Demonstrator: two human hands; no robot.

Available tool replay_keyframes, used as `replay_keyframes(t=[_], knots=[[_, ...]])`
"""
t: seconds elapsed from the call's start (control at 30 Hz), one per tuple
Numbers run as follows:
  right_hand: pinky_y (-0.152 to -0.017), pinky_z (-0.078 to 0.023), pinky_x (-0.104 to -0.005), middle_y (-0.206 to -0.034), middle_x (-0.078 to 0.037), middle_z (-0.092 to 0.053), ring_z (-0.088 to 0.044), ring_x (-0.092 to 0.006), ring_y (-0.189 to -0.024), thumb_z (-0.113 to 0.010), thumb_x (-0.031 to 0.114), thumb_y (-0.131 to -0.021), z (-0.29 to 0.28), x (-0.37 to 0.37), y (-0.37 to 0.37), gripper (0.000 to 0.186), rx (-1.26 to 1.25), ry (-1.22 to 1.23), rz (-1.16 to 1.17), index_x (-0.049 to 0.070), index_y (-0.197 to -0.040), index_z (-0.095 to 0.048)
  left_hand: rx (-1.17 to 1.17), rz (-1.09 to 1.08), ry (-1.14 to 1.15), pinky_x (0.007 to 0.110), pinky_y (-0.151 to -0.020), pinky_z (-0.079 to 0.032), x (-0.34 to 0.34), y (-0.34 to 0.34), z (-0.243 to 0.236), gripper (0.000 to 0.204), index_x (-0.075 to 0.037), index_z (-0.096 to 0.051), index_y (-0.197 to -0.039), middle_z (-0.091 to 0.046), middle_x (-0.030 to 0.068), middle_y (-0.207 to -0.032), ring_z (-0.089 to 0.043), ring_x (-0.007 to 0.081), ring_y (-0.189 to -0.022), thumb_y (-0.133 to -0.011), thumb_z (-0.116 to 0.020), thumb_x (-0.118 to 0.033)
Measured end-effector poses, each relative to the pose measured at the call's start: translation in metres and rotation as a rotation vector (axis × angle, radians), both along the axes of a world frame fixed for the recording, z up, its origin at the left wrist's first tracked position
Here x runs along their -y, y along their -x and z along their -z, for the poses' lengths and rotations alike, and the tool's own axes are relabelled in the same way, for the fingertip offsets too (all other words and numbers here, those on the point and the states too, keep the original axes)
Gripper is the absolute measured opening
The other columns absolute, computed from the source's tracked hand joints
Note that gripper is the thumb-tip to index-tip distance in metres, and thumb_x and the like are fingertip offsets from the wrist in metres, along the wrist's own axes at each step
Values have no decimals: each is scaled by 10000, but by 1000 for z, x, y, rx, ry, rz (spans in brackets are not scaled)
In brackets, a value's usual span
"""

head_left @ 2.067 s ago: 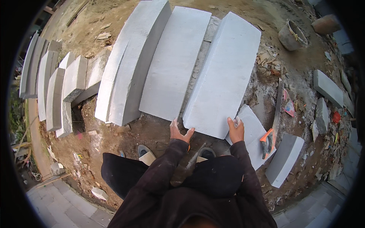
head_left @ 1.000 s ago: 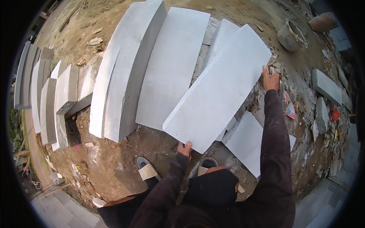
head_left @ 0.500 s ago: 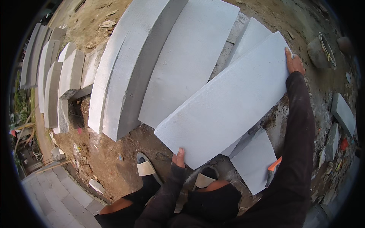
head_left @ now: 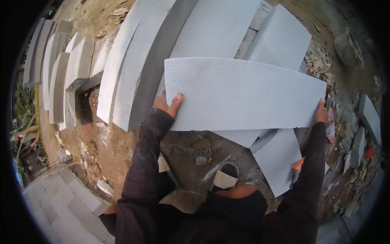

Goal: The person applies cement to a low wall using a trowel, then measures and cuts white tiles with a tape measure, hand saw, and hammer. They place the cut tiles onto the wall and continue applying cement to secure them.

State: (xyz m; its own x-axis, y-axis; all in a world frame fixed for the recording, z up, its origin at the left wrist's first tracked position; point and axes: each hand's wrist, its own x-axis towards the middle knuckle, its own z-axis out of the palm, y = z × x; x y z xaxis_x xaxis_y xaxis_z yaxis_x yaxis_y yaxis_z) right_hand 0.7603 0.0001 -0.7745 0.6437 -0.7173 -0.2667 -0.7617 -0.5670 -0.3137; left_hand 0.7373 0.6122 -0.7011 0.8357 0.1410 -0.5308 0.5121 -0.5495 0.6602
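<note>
A white lightweight block (head_left: pixel 243 93) lies crosswise in front of me, gripped at both ends. My left hand (head_left: pixel 167 105) is closed round its left end, thumb on the near face. My right hand (head_left: pixel 321 112) holds its right end, fingers partly hidden behind it. Behind it are a flat white block (head_left: pixel 213 30) and another white block (head_left: pixel 278 36). Below its right half lies a broken white slab (head_left: pixel 274 166), and beside that an orange-handled tool (head_left: pixel 297 163), mostly hidden by my right sleeve.
Several blocks (head_left: pixel 57 81) stand in rows at the left. A worn bucket (head_left: pixel 348 51) is at the upper right, above loose pieces (head_left: pixel 367 118) and rubble. My sandalled feet (head_left: pixel 225 173) stand on dirt near a small round object (head_left: pixel 201 160). Paving (head_left: pixel 61 203) shows at lower left.
I have turned the block from lengthwise, through diagonal, to crosswise. My left hand has moved up and left with its end; my right hand has come down toward me with the other end.
</note>
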Motion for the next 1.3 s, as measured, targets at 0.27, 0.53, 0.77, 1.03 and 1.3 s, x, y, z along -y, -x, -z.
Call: replay_keyframes(t=[0.27, 0.53, 0.77, 1.03, 1.3], knots=[[-942, -355, -413, -1198, -258, -500, -477, -365, -1115, -464, 608, -796, -19, -2, 28, 752, 219, 224, -102, -54, -1146, -531, 816, -240, -435, 469, -951, -327, 35, 117, 19, 460, 37, -469, -1123, -449, 236, -1188, -434, 354, -1132, -798, -611, -256], [-913, -399, -335, -1153, -146, -491, -517, -255, -1048, -591, 197, -847, -70, -202, 155, 317, 636, -182, -261, -19, -1076, -556, 214, 885, -593, 555, -960, -272, 80, 248, 98, 734, -84, -351, -1260, -322, 142, -1347, -327, 327, -1239, -699, -686, -417], [-858, -418, -341, -1053, -169, -538, -534, -296, -989, -607, 185, -808, -45, -283, 235, 285, 462, -519, -279, -22, -1003, -577, 236, 948, -614, 540, -934, -303, 70, 239, 124, 809, -98, -300, -1322, -355, 145, -1329, -372, 321, -1209, -682, -705, -381], [-798, -444, -333, -987, -155, -570, -578, -283, -899, -582, 270, -830, -37, -312, 237, 335, 256, -693, -370, -12, -1010, -586, 6, 934, -599, 495, -908, -357, 93, 209, 96, 972, -54, -232, -1375, -430, 204, -1255, -449, 348, -1125, -624, -747, -393], [-813, -435, -305, -1019, -155, -604, -581, -221, -946, -553, 296, -849, -15, -323, 229, 385, 153, -1111, -303, -11, -1081, -572, -272, 291, 591, 338, -927, -398, 96, 187, 82, 929, 36, -257, -1346, -466, 189, -1226, -483, 281, -1126, -641, -749, -317]])
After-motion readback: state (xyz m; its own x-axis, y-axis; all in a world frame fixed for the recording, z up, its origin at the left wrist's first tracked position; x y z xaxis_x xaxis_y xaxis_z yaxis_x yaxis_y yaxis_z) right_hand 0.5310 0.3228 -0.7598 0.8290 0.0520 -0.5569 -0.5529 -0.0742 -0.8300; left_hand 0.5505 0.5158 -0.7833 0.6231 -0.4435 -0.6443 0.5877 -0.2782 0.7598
